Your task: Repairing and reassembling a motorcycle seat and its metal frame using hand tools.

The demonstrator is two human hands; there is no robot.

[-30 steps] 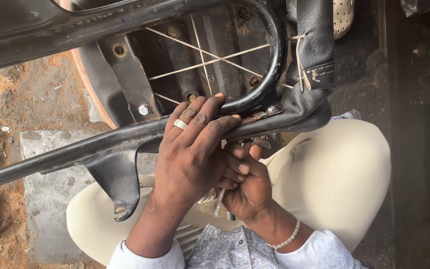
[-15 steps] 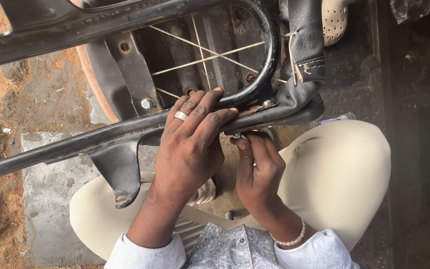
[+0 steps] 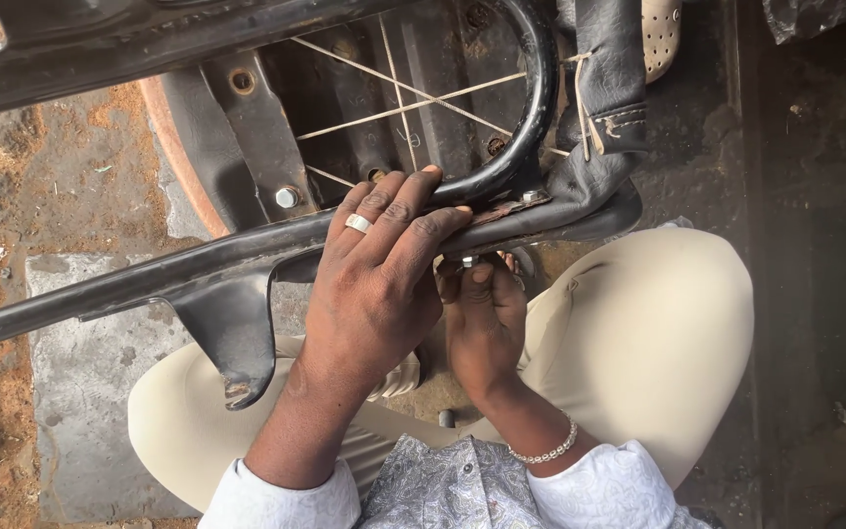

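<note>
— Bolt [image 3: 468, 262] under the black metal frame [image 3: 198, 269]: where exactly is it being held?

— It is being pinched between the fingertips of the right hand [image 3: 485, 318], just beneath the frame's lower bar, right where the curved tube [image 3: 540, 108] is meeting the bar. Only its bright round end is being shown; the rest is being hidden by the fingers.

— And the left hand [image 3: 374, 284]?

— It is being laid flat over the bar, fingers spread and pressed on the metal, with a silver ring [image 3: 357, 223] being worn on one finger. The bar is being braced rather than wrapped; the palm is being kept on top. The two hands are being kept close together, almost touching.

— What else is being seen around them?

— Thin spokes [image 3: 413, 98] are being crossed behind the frame, and a torn piece of black leather [image 3: 604, 78] is being draped over the tube's far end. A beaded bracelet [image 3: 545, 453] is being worn on the right wrist. Knees in beige trousers [image 3: 638, 333] are being bent under the frame, above a grey stone slab [image 3: 80, 392]
</note>
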